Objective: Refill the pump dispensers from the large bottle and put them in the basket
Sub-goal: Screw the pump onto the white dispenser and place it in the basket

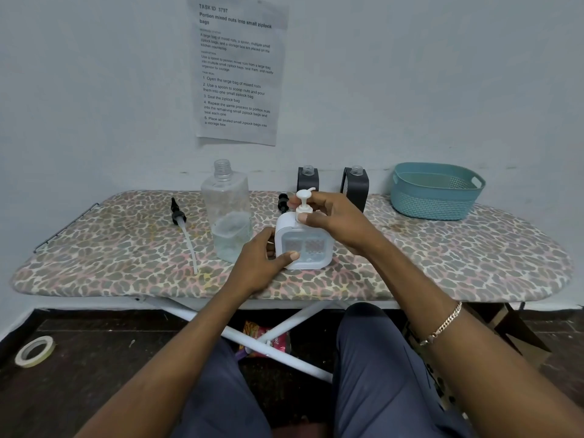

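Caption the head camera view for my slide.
Left hand holds a white square plastic dispenser while right hand grips its white pump top.

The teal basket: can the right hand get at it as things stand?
Probably yes, once it lets go: the right hand grips the white dispenser's pump, and the ironing board lies bare between it and the teal basket.

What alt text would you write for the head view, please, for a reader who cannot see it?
A person's left hand steadies a white pump dispenser on a leopard-print ironing board while the right hand grips its pump top. Nearby stand an open clear large bottle, two uncapped dark dispensers and a teal basket.
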